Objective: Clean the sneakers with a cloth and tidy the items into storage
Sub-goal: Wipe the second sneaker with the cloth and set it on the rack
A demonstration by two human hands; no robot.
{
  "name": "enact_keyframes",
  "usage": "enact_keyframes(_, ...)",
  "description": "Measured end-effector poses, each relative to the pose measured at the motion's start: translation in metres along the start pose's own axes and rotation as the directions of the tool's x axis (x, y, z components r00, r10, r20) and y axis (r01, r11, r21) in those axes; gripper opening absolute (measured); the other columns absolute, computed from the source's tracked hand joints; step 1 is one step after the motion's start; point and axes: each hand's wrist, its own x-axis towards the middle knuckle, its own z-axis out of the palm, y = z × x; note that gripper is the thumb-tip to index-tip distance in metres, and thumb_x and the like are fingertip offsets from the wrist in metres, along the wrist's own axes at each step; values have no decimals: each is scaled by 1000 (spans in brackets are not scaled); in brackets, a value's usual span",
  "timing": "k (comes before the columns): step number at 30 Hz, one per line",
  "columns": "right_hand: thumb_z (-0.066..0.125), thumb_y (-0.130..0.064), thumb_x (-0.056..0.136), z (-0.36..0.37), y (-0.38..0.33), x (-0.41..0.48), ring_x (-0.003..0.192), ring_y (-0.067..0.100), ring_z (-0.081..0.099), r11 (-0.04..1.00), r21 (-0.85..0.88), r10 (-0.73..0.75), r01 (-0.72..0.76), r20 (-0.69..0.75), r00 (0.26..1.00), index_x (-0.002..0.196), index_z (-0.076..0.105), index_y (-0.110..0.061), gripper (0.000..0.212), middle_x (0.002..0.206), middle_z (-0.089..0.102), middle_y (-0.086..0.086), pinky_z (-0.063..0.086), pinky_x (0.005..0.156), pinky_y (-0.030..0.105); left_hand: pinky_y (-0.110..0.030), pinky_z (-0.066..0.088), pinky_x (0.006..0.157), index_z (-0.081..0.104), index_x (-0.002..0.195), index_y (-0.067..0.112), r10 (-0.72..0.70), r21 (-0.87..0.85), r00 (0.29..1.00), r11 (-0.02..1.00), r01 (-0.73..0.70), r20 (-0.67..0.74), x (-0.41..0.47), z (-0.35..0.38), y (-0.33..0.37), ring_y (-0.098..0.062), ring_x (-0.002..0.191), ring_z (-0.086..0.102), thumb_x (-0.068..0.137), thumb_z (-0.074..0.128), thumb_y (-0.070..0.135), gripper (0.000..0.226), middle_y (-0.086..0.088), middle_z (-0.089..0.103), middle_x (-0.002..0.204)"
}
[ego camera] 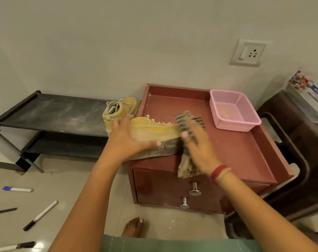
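Note:
My left hand (129, 140) grips the heel end of a yellow sneaker (154, 127), which is tipped on its side over the front left corner of the maroon cabinet top (232, 148), its patterned sole facing me. At the sneaker's toe, my right hand (196, 142) holds a striped cloth (186, 164); both are blurred with motion. One end of the cloth hangs down over the cabinet front. The second yellow sneaker (121, 110) stands upright on the right end of the black shoe rack (54, 113).
A pink mesh basket (232, 110) sits at the back right of the cabinet top. Two drawer knobs (194, 190) stick out of the cabinet front. Several markers (40, 215) lie on the floor at left. A dark plastic chair (291, 151) stands to the right.

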Motion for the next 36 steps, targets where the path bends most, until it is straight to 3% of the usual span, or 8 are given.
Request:
enact_keyframes(3,23,-57,93,16,3,-10,142,4,10,923,-326,-145,204,195,970,135,30,-51,43,147,29,-20,-2,117,35,-30,35,97,31,141,25,-11,34,998,999,14,-69,0,5,3,-20,127,36,51,87,52,110,-1,29,137)
enact_keyframes(7,18,-63,91,21,22,-6,142,12,14,930,-359,-69,78,35,997,139,35,-40,55,148,34,-11,7,117,39,-23,31,92,32,139,25,30,12,996,1000,-29,-81,-1,4,0,-13,120,35,53,88,48,105,4,30,130)
enact_keyframes(12,30,-50,97,-3,43,3,123,13,43,930,171,326,-325,20,945,135,41,-22,49,128,49,-4,37,102,26,-24,31,93,32,138,28,78,15,994,997,-77,-81,-5,5,-1,-6,113,29,53,88,47,104,11,23,121)
enact_keyframes(16,32,-44,98,-25,48,8,119,18,51,840,221,488,-495,91,868,125,50,-22,40,118,56,-4,36,91,24,-24,31,93,32,136,30,122,15,990,993,-121,-67,-4,5,-3,-7,114,30,53,89,43,102,11,24,123)
enact_keyframes(19,37,-47,96,-23,28,-6,129,16,42,938,210,307,-274,-148,940,127,49,-34,35,133,48,-4,36,105,36,-26,32,92,34,134,32,151,10,987,989,-150,-59,-3,6,-4,-8,115,32,52,90,40,100,10,27,125)
enact_keyframes(25,14,-66,89,11,20,-18,143,4,2,938,-335,-63,89,87,994,137,28,-53,51,152,23,-17,-7,117,41,-26,34,90,33,127,42,198,-29,979,979,-199,-42,-2,7,-10,-8,114,36,41,83,55,101,12,28,122)
enact_keyframes(30,24,-72,84,7,44,-5,137,10,21,986,65,158,-156,-37,987,128,38,-42,56,143,38,-7,15,113,31,-16,32,87,34,126,43,204,-67,977,976,-209,-69,-4,8,-13,-4,114,37,37,74,63,100,14,30,122)
enact_keyframes(36,37,-29,100,-15,39,11,95,2,57,756,504,455,-417,53,889,107,56,-25,20,113,61,-3,46,73,7,-25,33,98,32,136,38,179,-77,984,981,-180,-28,-3,4,-15,-7,120,34,37,75,67,111,12,28,128)
